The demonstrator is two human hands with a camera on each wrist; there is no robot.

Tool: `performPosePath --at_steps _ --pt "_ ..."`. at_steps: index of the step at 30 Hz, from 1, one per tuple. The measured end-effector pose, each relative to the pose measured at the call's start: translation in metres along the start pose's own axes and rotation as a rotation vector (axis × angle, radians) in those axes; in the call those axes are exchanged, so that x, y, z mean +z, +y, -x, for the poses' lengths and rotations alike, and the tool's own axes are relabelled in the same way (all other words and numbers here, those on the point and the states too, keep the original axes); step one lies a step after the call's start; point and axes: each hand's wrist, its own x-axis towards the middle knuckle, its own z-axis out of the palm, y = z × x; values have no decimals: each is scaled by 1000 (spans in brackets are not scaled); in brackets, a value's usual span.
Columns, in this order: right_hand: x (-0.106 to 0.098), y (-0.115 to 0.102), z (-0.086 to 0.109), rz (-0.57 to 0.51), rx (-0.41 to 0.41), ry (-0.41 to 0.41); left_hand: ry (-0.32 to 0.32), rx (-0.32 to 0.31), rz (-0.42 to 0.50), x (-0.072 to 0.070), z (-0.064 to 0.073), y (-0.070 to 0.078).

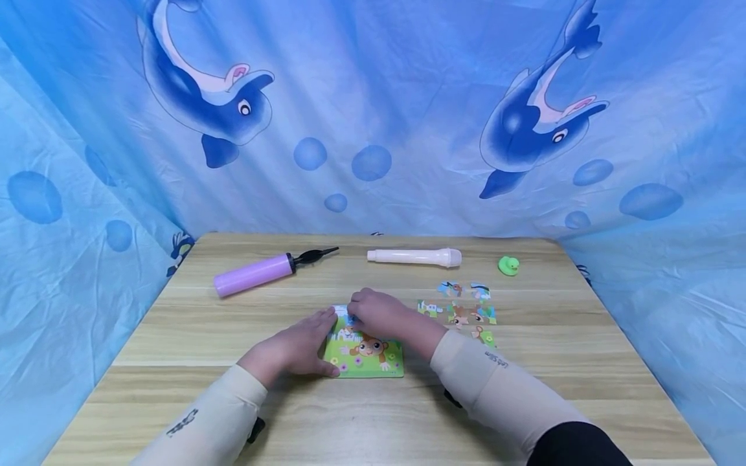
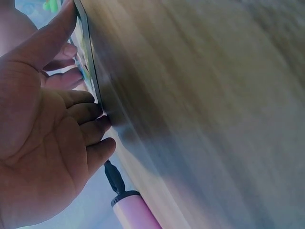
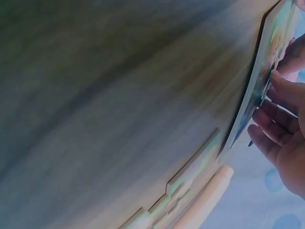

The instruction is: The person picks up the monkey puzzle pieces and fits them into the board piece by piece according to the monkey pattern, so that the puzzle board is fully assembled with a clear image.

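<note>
A jigsaw puzzle board (image 1: 364, 367) with a monkey picture on green lies flat at the middle of the table. Along its left edge rests my left hand (image 1: 299, 343), thumb spread from the fingers; in the left wrist view its fingertips (image 2: 102, 121) touch the board's edge. My right hand (image 1: 379, 315) is over the board's upper part and pinches a small bluish puzzle piece (image 1: 351, 320), mostly covered by the fingers. Right of the board lie several loose puzzle pieces (image 1: 460, 315), some partly behind my right forearm.
Toward the back stand out a purple hand pump (image 1: 254, 277) with a black nozzle, a white toy microphone (image 1: 410, 257) and a green rubber duck (image 1: 508, 265). A blue dolphin-print curtain (image 1: 373, 116) hangs behind the wooden table (image 1: 175, 336) and at both sides.
</note>
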Motion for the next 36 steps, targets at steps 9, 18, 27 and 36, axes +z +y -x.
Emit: performPosePath --at_steps 9,18,27,36 --pt "0 -6 -6 4 5 -1 -4 10 -14 0 -1 1" --pt "2 -7 -11 25 3 -10 -11 -1 -30 0 -2 1" --pt "7 -7 -11 65 -2 -9 -28 -4 -38 0 -2 3" --pt "-1 1 -4 -39 -34 -51 -21 0 -59 -2 -1 4"
